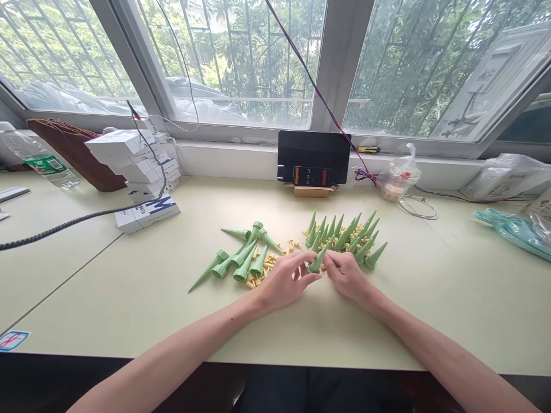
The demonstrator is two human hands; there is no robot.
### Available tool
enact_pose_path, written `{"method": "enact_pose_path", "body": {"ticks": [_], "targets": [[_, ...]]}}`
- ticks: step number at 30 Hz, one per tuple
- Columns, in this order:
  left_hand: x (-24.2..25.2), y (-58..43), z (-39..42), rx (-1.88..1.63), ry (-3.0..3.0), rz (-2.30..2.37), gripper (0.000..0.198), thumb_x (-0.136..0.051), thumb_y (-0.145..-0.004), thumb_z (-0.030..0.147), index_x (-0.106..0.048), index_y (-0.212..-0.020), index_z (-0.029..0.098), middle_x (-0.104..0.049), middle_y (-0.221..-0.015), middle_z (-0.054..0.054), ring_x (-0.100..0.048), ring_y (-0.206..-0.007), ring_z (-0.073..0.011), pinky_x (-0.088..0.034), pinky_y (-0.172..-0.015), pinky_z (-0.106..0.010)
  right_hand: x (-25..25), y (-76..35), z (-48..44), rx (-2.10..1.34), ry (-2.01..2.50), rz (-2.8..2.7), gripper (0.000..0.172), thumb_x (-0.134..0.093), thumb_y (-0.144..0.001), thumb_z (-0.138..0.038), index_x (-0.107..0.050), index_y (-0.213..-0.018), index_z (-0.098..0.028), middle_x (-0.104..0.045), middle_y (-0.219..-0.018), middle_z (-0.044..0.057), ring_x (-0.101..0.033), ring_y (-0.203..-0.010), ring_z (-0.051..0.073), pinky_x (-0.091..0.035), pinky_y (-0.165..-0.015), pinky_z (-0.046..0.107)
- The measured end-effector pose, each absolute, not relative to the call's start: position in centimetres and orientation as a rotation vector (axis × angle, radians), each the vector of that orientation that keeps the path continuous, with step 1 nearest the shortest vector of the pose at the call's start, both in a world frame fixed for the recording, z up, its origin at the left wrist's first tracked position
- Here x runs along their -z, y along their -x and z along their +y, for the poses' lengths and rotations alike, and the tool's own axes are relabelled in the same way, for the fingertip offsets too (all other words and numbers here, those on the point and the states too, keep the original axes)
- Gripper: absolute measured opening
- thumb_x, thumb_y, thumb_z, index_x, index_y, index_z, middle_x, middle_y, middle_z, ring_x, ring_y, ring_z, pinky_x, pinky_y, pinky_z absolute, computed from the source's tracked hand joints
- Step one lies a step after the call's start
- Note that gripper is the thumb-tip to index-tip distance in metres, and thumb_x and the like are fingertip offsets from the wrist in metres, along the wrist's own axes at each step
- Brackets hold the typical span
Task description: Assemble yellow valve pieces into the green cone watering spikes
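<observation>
My left hand (287,280) and my right hand (345,274) meet at the middle of the pale green table (129,287), both pinched on one green cone-shaped spike (318,261) that points up and away. To the left lies a loose group of green spikes (241,258) on their sides. Small yellow pieces (263,269) are scattered between that group and my hands. Just behind my right hand stands a dense cluster of green spikes (346,238) with tips pointing up and yellow bits among them.
A dark tablet (313,150) with a phone (313,176) leans against the window sill. White boxes (135,160) stack at the back left beside a water bottle (38,160). A braided cable (64,223) crosses the left side. Plastic bags (400,178) and a teal item (512,229) sit at the right.
</observation>
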State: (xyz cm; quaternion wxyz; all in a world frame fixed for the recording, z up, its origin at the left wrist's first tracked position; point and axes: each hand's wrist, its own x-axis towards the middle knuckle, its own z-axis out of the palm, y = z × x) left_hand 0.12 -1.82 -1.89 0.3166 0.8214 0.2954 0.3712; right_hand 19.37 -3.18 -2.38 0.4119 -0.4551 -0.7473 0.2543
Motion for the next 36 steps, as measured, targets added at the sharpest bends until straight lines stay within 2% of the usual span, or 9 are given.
{"method": "enact_pose_path", "body": {"ticks": [5,8,11,13,18,25,36], "targets": [[1.4,-0.1,-1.8,-0.982,-2.046,0.779,0.029,-0.066,-0.087,0.032,-0.060,-0.112,0.018,-0.066,-0.091,-0.005,-0.061,-0.065,-0.0114,-0.053,-0.060,-0.025,2.5,-19.2,-3.2,-0.686,1.141,-1.842,0.045,-0.034,-0.102,-0.045,-0.035,-0.064,-0.022,-0.036,-0.052,-0.005,-0.034,-0.046,0.011,-0.030,-0.048,0.026],[0.9,-0.1,-1.8,-0.975,-1.919,0.796,0.032,-0.067,-0.086,0.036,-0.060,-0.110,0.017,-0.064,-0.087,-0.003,-0.059,-0.065,-0.0113,-0.054,-0.061,-0.025,2.5,-19.2,-3.4,-0.711,1.131,-1.831,0.042,-0.036,-0.103,-0.043,-0.041,-0.068,-0.021,-0.040,-0.054,-0.005,-0.037,-0.047,0.011,-0.031,-0.048,0.025],[0.6,-0.1,-1.7,-0.961,-1.767,0.805,0.034,-0.068,-0.084,0.041,-0.059,-0.108,0.018,-0.062,-0.082,-0.002,-0.060,-0.069,-0.0129,-0.052,-0.059,-0.024,2.3,-19.2,-3.6,-0.759,1.120,-1.820,0.033,-0.038,-0.103,-0.041,-0.050,-0.080,-0.020,-0.045,-0.055,-0.005,-0.042,-0.048,0.012,-0.036,-0.050,0.025],[0.4,0.0,-1.6,-0.938,-1.650,0.782,0.034,-0.068,-0.085,0.042,-0.057,-0.107,0.018,-0.060,-0.077,0.000,-0.059,-0.064,-0.0120,-0.050,-0.055,-0.023,2.3,-19.2,-3.7,-0.770,1.124,-1.820,0.027,-0.040,-0.102,-0.041,-0.054,-0.093,-0.020,-0.048,-0.056,-0.005,-0.045,-0.049,0.012,-0.038,-0.051,0.025],[0.0,0.1,-1.4,-0.913,-1.475,0.740,0.031,-0.066,-0.087,0.042,-0.054,-0.102,0.018,-0.053,-0.067,0.004,-0.052,-0.050,-0.0088,-0.043,-0.045,-0.022,2.4,-19.2,-3.5,-0.683,1.141,-1.863,0.027,-0.041,-0.102,-0.039,-0.053,-0.111,-0.018,-0.052,-0.062,-0.003,-0.051,-0.053,0.014,-0.039,-0.053,0.025],[-0.3,0.2,-1.5,-0.896,-1.441,0.736,0.029,-0.066,-0.087,0.040,-0.053,-0.100,0.018,-0.052,-0.062,0.005,-0.051,-0.050,-0.0094,-0.043,-0.045,-0.022,3.1,-19.6,-3.3,-0.482,1.119,-1.969,0.023,-0.039,-0.103,-0.035,-0.055,-0.108,-0.019,-0.052,-0.065,-0.003,-0.046,-0.053,0.013,-0.038,-0.053,0.024],[-0.1,0.1,-1.3,-0.874,-1.460,0.718,0.030,-0.067,-0.087,0.041,-0.052,-0.097,0.018,-0.052,-0.061,0.005,-0.052,-0.050,-0.0098,-0.044,-0.045,-0.022,2.8,-19.5,-3.4,-0.435,1.103,-2.017,0.021,-0.035,-0.104,-0.031,-0.051,-0.097,-0.020,-0.044,-0.065,-0.004,-0.038,-0.052,0.012,-0.033,-0.053,0.024]]}}
